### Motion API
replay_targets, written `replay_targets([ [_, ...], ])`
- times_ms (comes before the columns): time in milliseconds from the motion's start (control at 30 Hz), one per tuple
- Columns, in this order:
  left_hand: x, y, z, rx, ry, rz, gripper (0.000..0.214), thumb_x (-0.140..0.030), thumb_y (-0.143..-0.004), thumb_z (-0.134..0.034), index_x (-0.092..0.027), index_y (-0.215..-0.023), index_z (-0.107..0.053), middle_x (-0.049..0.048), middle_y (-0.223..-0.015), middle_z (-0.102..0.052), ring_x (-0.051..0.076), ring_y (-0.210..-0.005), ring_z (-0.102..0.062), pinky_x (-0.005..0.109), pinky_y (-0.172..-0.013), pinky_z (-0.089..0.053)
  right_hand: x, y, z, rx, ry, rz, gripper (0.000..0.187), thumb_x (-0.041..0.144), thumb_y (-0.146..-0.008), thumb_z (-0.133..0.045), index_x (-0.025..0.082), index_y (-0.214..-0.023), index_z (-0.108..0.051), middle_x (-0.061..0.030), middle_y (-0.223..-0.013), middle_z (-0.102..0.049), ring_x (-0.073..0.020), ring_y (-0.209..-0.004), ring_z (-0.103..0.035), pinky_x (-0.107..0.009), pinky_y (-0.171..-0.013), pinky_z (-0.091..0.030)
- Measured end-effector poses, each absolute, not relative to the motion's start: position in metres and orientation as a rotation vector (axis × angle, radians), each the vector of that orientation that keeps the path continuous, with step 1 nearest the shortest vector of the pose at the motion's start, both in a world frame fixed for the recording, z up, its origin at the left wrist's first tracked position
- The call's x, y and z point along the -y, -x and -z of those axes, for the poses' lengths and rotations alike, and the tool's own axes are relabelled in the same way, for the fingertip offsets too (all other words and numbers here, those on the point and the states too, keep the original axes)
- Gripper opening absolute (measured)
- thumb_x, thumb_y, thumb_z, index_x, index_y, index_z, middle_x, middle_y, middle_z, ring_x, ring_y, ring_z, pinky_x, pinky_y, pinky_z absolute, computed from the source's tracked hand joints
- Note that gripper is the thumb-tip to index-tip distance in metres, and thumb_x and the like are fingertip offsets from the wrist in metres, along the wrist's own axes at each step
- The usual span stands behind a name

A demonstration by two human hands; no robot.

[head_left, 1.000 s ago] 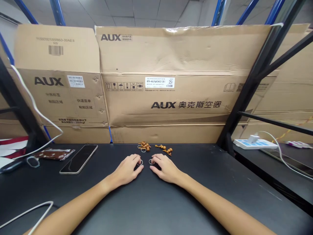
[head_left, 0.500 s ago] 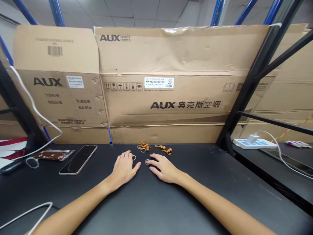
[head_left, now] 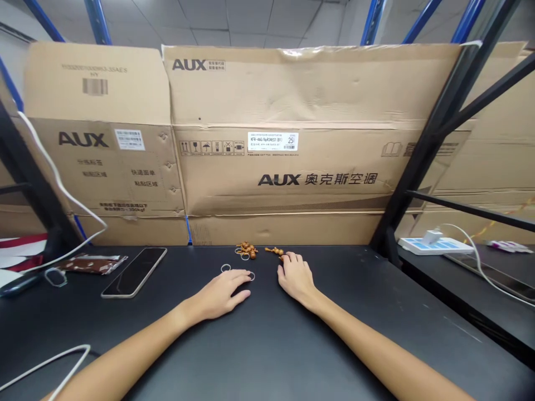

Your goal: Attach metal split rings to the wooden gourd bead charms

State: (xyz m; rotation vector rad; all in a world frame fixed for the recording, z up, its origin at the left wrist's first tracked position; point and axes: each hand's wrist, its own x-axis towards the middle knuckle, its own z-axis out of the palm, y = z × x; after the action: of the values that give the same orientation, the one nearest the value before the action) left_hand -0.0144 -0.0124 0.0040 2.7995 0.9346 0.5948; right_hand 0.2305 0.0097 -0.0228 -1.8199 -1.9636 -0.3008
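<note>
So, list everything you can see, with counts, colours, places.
Ceiling tiles: several, grey, top
Cardboard panels: several, brown, back
Rack posts: several, blue and black, both sides
Table: 1, black, foreground
Power strip: 1, white and blue, right
Plug: 1, white, on strip
Cables: at least two, white, left and right
Flat items: count unclear, red and white, far left
Packet: 1, brown, table's left
Phone: 1, dark screen, right of packet
Bead charms: count unclear, amber, table's back edge
Rings: 2 loose, silvery, in front of charms; more among charms
Other small items: several, mixed, both edges
Left hand: 1, bare, fingers at one ring
Right hand: 1, bare, fingertips at charms
</note>
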Motion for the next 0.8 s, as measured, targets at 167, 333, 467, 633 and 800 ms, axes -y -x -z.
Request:
replay_targets([
  [167, 0.007, 0.014, 0.002, -0.987, -2.744, -0.703, 0.024, -0.032, -0.092, -0.051, -0.024, -0.112, -0.06, 0.0052, -0.121, -0.063, 0.021, -0.113, -0.057, 0.037, -0.1, -0.044, -0.003, -0.223, 0.023, 2.128, 1.42, 0.141, 0.021, 0.009, -0.085, -0.045, 0.015, -0.1, -0.06, -0.0122, -0.101, -0.06, -0.0234, -0.093, -0.055, -0.036, -0.084, -0.047],
  [333, -0.002, 0.014, 0.004, -0.91, -2.699, -0.781, 0.019, -0.023, -0.093, -0.048, -0.022, -0.105, -0.064, 0.0047, -0.109, -0.067, 0.019, -0.101, -0.061, 0.034, -0.093, -0.047, 0.006, -0.213, 0.022, 2.236, 0.953, -0.132, 0.017, 0.014, -0.09, -0.048, 0.02, -0.103, -0.055, -0.0065, -0.099, -0.059, -0.0192, -0.093, -0.054, -0.032, -0.084, -0.048],
  [467, -0.004, 0.014, 0.003, -0.912, -2.702, -0.799, 0.02, -0.022, -0.093, -0.047, -0.022, -0.099, -0.065, 0.0046, -0.102, -0.067, 0.019, -0.096, -0.06, 0.034, -0.09, -0.046, 0.01, -0.211, 0.018, 2.233, 0.88, -0.19, 0.013, 0.017, -0.093, -0.046, 0.021, -0.1, -0.057, -0.0054, -0.095, -0.059, -0.018, -0.091, -0.055, -0.032, -0.083, -0.048],
  [633, -0.002, 0.014, 0.002, -0.974, -2.745, -0.76, 0.018, -0.022, -0.094, -0.045, -0.021, -0.092, -0.064, 0.0038, -0.094, -0.064, 0.019, -0.09, -0.057, 0.035, -0.088, -0.045, 0.012, -0.211, 0.014, 2.209, 0.882, -0.217, 0.016, 0.02, -0.095, -0.043, 0.02, -0.102, -0.057, -0.0064, -0.095, -0.059, -0.0183, -0.09, -0.057, -0.032, -0.083, -0.049],
  [800, -0.002, 0.014, 0.004, -0.987, -2.778, -0.743, 0.017, -0.024, -0.094, -0.045, -0.021, -0.088, -0.061, 0.0036, -0.091, -0.061, 0.019, -0.088, -0.054, 0.033, -0.084, -0.044, 0.011, -0.211, 0.013, 2.18, 0.882, -0.247, 0.021, 0.023, -0.097, -0.04, 0.019, -0.103, -0.059, -0.0065, -0.093, -0.061, -0.0172, -0.086, -0.059, -0.031, -0.08, -0.05],
])
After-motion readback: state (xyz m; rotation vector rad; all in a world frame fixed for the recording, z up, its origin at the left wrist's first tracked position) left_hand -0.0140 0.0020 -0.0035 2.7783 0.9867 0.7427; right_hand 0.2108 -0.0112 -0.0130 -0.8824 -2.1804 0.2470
